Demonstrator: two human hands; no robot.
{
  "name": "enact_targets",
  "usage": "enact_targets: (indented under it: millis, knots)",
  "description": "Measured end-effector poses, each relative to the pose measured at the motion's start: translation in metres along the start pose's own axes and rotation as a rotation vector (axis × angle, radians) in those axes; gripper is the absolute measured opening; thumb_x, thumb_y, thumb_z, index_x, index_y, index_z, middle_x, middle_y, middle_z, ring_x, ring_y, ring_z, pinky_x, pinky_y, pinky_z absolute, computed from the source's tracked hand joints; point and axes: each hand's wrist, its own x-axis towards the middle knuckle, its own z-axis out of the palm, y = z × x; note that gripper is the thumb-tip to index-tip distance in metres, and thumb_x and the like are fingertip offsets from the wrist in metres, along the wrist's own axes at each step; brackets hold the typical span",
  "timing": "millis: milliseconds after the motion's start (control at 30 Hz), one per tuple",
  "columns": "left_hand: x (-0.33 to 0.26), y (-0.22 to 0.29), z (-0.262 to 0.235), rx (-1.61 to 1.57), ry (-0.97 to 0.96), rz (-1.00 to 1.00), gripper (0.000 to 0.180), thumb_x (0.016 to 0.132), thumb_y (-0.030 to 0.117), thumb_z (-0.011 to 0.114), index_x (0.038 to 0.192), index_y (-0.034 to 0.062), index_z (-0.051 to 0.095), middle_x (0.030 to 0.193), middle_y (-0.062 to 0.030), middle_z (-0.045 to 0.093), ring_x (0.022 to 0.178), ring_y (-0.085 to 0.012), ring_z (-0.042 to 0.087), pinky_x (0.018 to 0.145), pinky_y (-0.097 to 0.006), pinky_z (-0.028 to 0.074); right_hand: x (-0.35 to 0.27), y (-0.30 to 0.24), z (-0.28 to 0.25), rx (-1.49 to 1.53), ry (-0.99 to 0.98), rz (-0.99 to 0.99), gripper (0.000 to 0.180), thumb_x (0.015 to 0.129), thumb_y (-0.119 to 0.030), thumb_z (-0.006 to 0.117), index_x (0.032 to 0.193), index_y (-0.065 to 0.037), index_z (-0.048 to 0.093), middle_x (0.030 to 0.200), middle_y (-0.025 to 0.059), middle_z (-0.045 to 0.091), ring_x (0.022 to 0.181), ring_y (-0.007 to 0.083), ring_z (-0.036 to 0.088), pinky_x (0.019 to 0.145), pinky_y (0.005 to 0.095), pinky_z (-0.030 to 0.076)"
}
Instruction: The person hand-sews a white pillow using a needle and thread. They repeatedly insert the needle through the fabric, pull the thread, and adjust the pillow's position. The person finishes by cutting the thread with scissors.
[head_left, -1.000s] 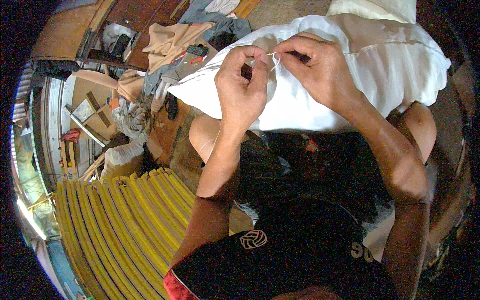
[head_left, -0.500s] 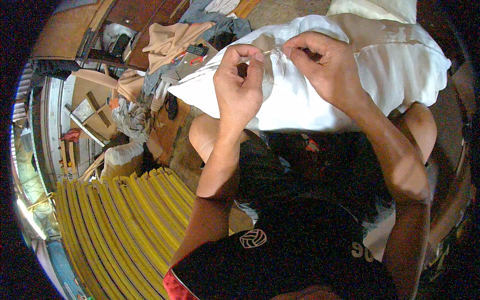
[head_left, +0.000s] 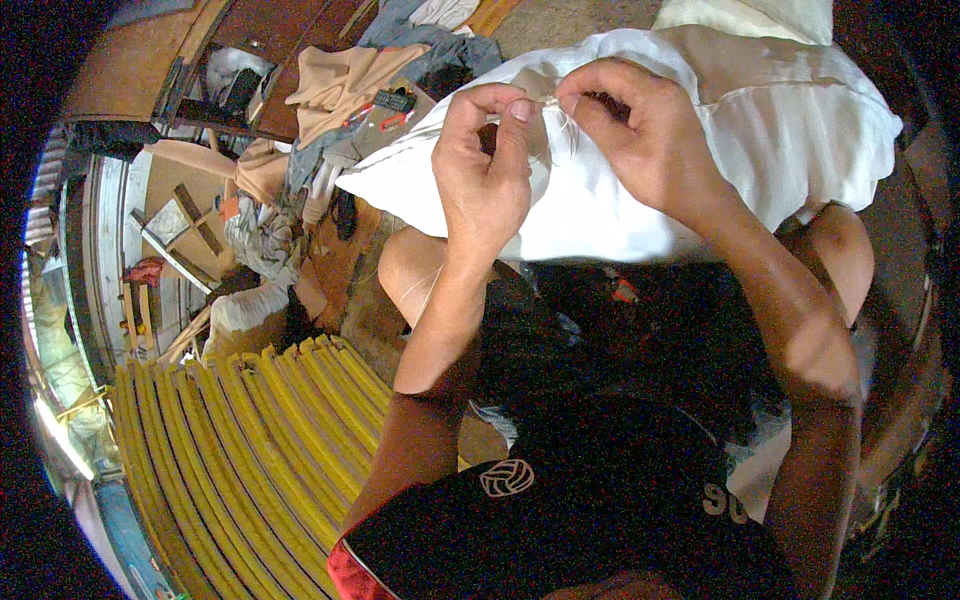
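Observation:
A large white cushion (head_left: 620, 215) lies across my knees, its surface wrinkled and partly in shade. Above it my left hand (head_left: 485, 165) is closed in a pinch, thumb against index finger. My right hand (head_left: 645, 130) pinches just beside it, fingertips almost touching the left ones. Pale thin thread (head_left: 572, 140) runs between the two pinches, with loose strands hanging over the cushion. Whether a needle is there is too small to tell. One fine strand also crosses my left forearm.
On the left stands a yellow slatted seat (head_left: 240, 430). Beyond it are a beige cloth (head_left: 345, 85), a black remote-like object (head_left: 394, 100), a red-handled tool (head_left: 393, 121) and crumpled grey fabric (head_left: 265, 235). A wooden cabinet (head_left: 270, 30) stands at the far left.
My right hand has moved slightly left, bringing its fingertips closer to the left hand's. My left hand has shifted a little to the right. The cushion stays in place.

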Motion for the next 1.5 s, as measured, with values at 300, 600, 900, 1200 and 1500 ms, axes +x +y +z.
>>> enact_targets:
  millis: [300,600,900,1200,1500]
  knots:
    - [0.0,0.005,0.018,-0.093,-0.004,0.03,0.028,0.085,0.0,0.073,0.11,0.0037,0.061,0.101,-0.0035,0.069,0.076,-0.0043,0.057,0.062,-0.019,0.043,0.001,0.005,-0.002,0.123,-0.01,0.108,0.021,0.092,-0.02,0.063,0.096,-0.002,0.072,0.086,0.0128,0.072,0.073,0.0196,0.068,0.066,0.0323,0.051]
    - [0.004,0.008,0.013,-0.112,-0.04,-0.061,0.027,0.088,0.0,0.071,0.112,0.003,0.061,0.096,-0.0038,0.069,0.067,-0.0043,0.056,0.057,-0.02,0.044,0.0,0.0,-0.008,0.024,-0.089,0.103,0.022,0.092,-0.021,0.062,0.096,-0.002,0.071,0.085,0.0135,0.072,0.071,0.0229,0.068,0.066,0.0346,0.052]
    - [0.003,0.002,0.012,-0.206,-0.061,-0.006,0.028,0.089,-0.003,0.064,0.115,0.0027,0.055,0.097,-0.0039,0.061,0.068,-0.0067,0.057,0.048,-0.021,0.048,-0.003,0.001,-0.008,-0.027,-0.051,0.074,0.021,0.093,-0.02,0.062,0.097,-0.001,0.069,0.087,0.0181,0.071,0.076,0.0286,0.069,0.07,0.0369,0.053]
    - [0.007,-0.004,0.0,-0.17,0.009,-0.039,0.026,0.089,-0.005,0.061,0.113,0.0041,0.056,0.098,-0.0017,0.061,0.065,-0.0049,0.053,0.052,-0.019,0.042,-0.005,0.012,-0.016,-0.239,-0.043,0.093,0.018,0.095,-0.012,0.062,0.108,-0.002,0.066,0.091,0.0096,0.071,0.081,0.0153,0.064,0.072,0.029,0.051]
    - [0.006,-0.005,0.005,-0.196,-0.037,-0.042,0.024,0.09,-0.003,0.061,0.112,0.0037,0.056,0.096,-0.0032,0.061,0.066,-0.0051,0.053,0.054,-0.019,0.045,0.002,0.012,0.006,-0.04,-0.099,-0.197,0.019,0.093,-0.011,0.066,0.11,-0.003,0.067,0.118,0.0126,0.061,0.1,0.0208,0.064,0.074,0.0303,0.053]
